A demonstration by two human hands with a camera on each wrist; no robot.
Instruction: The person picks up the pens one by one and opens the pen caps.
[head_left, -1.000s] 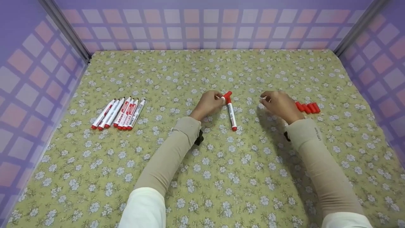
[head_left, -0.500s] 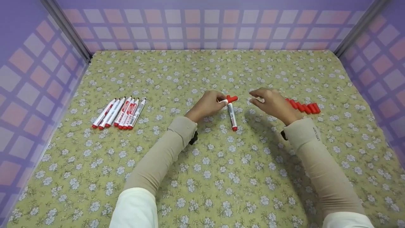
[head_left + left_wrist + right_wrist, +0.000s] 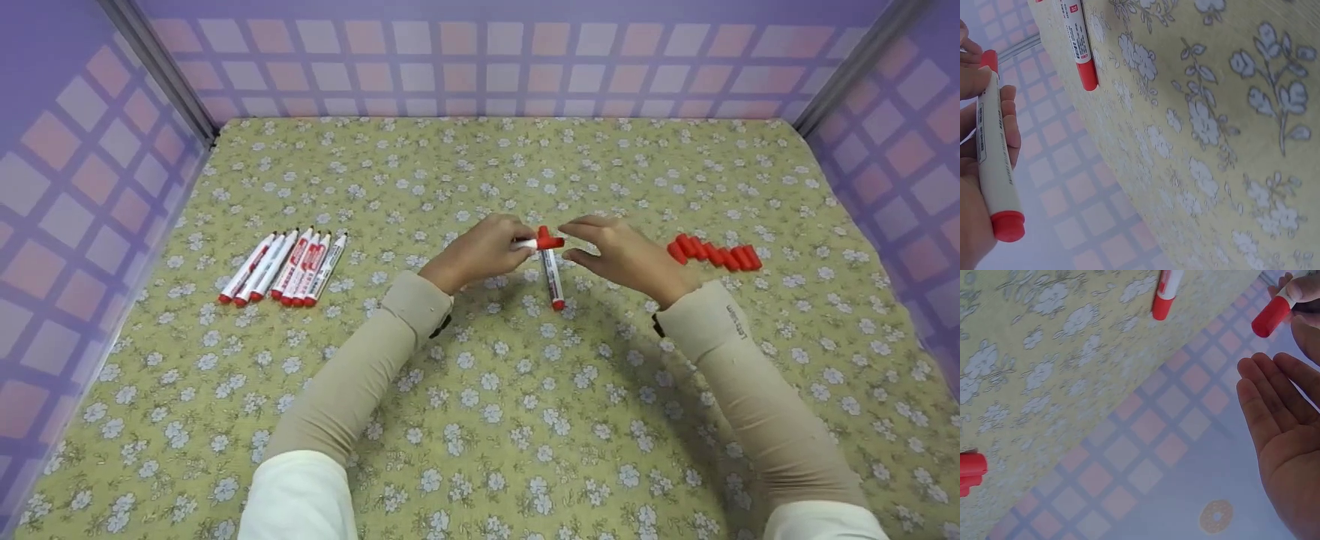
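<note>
My left hand (image 3: pixel 480 251) pinches a white marker (image 3: pixel 996 146) whose red cap (image 3: pixel 551 242) points right. In the left wrist view its thumb and fingers lie around the barrel near the cap. My right hand (image 3: pixel 626 251) reaches in from the right, its fingers extended and spread from the thumb. The right wrist view shows its fingertips just short of the red cap, with nothing held. Beneath the held marker, a second capped marker (image 3: pixel 553 277) lies on the cloth, its red cap toward the back.
Several uncapped markers (image 3: pixel 300 270) lie side by side on the left, dark tips toward the back. On the right, several loose red caps (image 3: pixel 698 247) form a slanted row. A flowered cloth (image 3: pixel 480 420) covers the table, with checkered panels (image 3: pixel 517 67) around it.
My left hand has shifted slightly left and turned the marker so its cap points right. My right hand has moved left, from beside the loose caps to close by the held marker's cap.
</note>
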